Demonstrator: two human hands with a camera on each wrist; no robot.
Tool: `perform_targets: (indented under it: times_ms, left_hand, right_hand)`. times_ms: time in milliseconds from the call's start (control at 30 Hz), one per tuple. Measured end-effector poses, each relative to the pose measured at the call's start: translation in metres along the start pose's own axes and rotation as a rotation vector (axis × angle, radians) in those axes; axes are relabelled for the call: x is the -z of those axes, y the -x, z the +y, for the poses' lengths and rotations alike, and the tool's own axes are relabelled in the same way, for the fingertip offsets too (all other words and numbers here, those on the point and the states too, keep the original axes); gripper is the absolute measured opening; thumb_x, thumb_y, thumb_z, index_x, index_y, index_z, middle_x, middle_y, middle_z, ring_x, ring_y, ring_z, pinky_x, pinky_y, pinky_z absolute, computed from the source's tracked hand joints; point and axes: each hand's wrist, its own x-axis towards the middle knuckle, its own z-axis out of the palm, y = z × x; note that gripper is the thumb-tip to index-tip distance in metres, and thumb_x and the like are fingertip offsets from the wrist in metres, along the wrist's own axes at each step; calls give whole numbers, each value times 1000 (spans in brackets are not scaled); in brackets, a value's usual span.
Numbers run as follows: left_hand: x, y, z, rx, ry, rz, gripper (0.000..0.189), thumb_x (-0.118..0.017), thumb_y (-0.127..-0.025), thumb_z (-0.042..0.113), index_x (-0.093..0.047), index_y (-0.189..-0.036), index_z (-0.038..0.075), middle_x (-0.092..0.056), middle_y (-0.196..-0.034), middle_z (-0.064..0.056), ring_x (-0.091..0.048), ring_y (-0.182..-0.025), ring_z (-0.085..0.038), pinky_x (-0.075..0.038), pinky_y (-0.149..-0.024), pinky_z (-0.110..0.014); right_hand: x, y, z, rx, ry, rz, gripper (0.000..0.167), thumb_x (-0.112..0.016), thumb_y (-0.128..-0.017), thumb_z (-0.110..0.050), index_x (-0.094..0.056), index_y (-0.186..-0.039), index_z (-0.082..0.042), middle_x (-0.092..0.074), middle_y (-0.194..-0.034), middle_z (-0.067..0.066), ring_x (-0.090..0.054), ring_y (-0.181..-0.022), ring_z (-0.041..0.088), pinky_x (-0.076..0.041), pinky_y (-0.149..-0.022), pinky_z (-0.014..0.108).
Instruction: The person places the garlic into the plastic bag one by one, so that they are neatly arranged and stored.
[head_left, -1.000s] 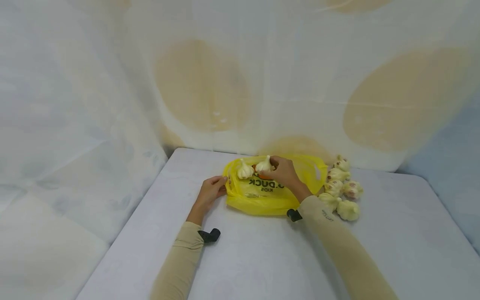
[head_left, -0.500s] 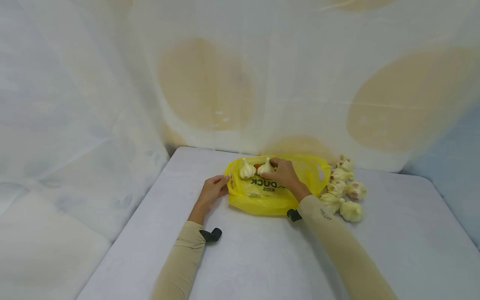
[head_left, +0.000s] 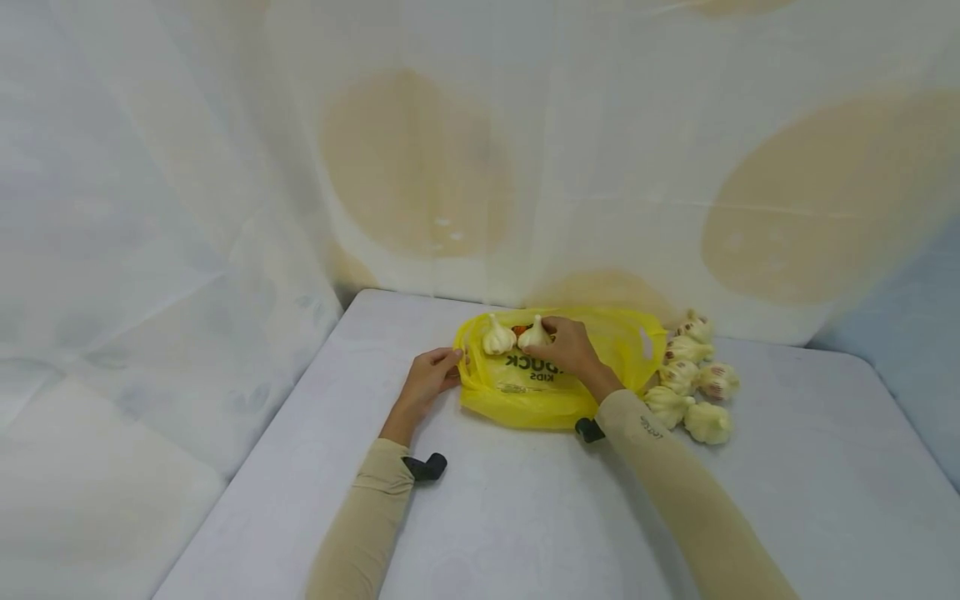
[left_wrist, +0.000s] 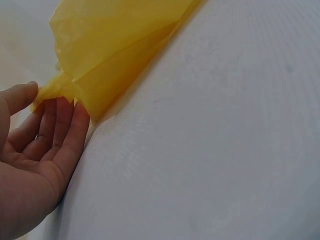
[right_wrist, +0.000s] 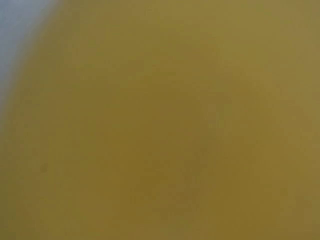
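A yellow plastic bag [head_left: 525, 408] with dark lettering lies on the table. My left hand [head_left: 426, 382] is at its left end; in the left wrist view the thumb and fingers [left_wrist: 75, 135] pinch the gathered edge of the bag [left_wrist: 115, 55]. One garlic bulb [head_left: 498, 337] sits at the left part of the bag, stem up. Right beside it is a second garlic bulb [head_left: 533, 335], which my right hand [head_left: 574, 348] grips from the right, over the printed area. Blurred yellow plastic [right_wrist: 160, 120] fills nearly the whole right wrist view, so that hand is hidden there.
Several more garlic bulbs [head_left: 681, 377] lie grouped at the bag's right end. The white table [head_left: 510, 517] reaches back to a pale curtain with tan spots [head_left: 420, 167]. A dark camera mount [head_left: 425, 468] sits on the left wrist.
The garlic bulb in my right hand has come down slightly and closer to the other one, whose stem now points more upright. The left hand keeps hold of the bag; the head view has shifted a little.
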Motion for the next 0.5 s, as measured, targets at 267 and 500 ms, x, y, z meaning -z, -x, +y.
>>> perform_targets:
  times_ms: [267,500]
  left_hand:
    - [0,0,1,-2,10,-3,35,-64,-96,30,-67,-117,2,-66,-112,-17,-64,-99,-24,-55,-85,-34]
    - [-1,1,1,4,21,-2,37,-64,-96,30,-66,-119,1,-65,-114,-17,-64,-99,-25,-55,-86,-35]
  right_hand:
    - [-2,-3,2,20,21,13,67,-79,-83,-29,-53,-136,3,-60,-127,19,-57,-114,34,-51,-93,46]
    - [-5,-3,4,35,6,17,67,-78,-83,-30,-53,-136,2,-59,-128,19,-57,-114,34,-51,-92,47]
